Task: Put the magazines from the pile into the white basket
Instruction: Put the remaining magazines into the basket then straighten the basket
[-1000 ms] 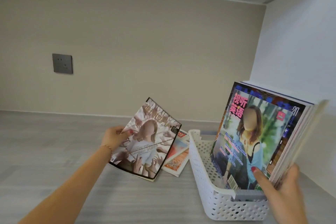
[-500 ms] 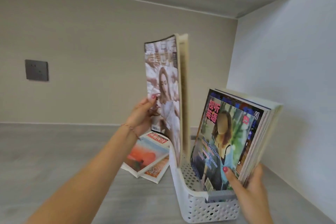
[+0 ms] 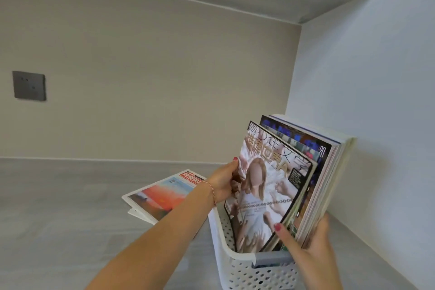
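Head view: left hand (image 3: pixel 226 182) grips the front magazine (image 3: pixel 263 190) by its left edge, standing in the basket (image 3: pixel 237 263) at lower right. Right hand (image 3: pixel 306 245) grips the stack (image 3: pixel 327 172) behind it. The pile (image 3: pixel 162 193) lies flat left of the basket.

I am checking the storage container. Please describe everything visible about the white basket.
The white basket looks plastic, with walls perforated by small round holes, a smooth rolled rim and a grey handle piece at its near end. It stands upright on the grey surface by the right wall. Magazines stand in it, leaning right; the left forearm crosses its left rim.
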